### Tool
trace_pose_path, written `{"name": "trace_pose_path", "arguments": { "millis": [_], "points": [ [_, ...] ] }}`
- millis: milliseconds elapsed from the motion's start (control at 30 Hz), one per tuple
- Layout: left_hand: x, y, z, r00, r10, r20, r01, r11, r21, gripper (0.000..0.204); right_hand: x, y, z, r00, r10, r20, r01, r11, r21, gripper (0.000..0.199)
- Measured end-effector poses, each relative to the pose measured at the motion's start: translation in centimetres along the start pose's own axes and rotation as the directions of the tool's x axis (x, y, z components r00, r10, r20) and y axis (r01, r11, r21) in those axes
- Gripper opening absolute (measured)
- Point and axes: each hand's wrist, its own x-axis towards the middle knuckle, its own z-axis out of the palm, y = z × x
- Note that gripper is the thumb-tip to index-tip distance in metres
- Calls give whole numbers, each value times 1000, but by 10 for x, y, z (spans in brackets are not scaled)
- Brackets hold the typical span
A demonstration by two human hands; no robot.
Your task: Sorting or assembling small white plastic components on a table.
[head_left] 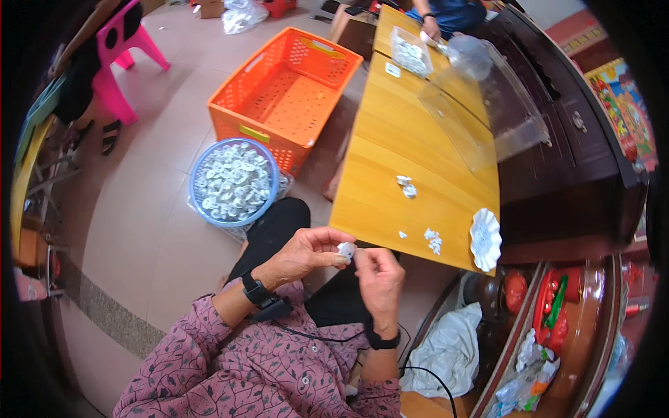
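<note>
Above my lap, at the near edge of the yellow table [390, 132], my left hand [306, 252] pinches a small white round plastic piece [345, 250] between thumb and fingers. My right hand [380, 279] is closed in a pinch right beside that piece; whatever its fingertips hold is too small to make out. On the table lie a few white plastic parts [407, 187] and, closer to me, a scatter of tiny white bits [433, 240]. A white dish with a wavy rim [486, 240] sits at the near right corner.
Left of my knee stands a blue-rimmed basket [194, 182] heaped with white round pieces. Behind it is an orange crate [289, 97]. A clear plastic box [512, 132] and a tub of white parts [411, 52] occupy the far table, near another person's hand [431, 28].
</note>
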Motion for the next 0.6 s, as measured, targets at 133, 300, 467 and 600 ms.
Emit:
{"name": "trace_pose_path", "arguments": {
  "millis": [133,300,467,600],
  "points": [
    [-2,16,-16,979,69,-193,-65,998,28,36,38,7,-26,965,-155,-211,73,934,-349,14],
    [-5,38,-82,805,180,-565,-208,978,14,34,92,30,-50,937,-298,-181,156,822,-547,26],
    [-25,45,-184,604,230,-763,-253,963,91,44,129,52,-51,866,-488,-111,264,633,-728,35],
    [-28,57,-205,475,251,-843,-288,950,121,61,139,62,-53,933,-357,-44,225,674,-704,31]
  ]
}}
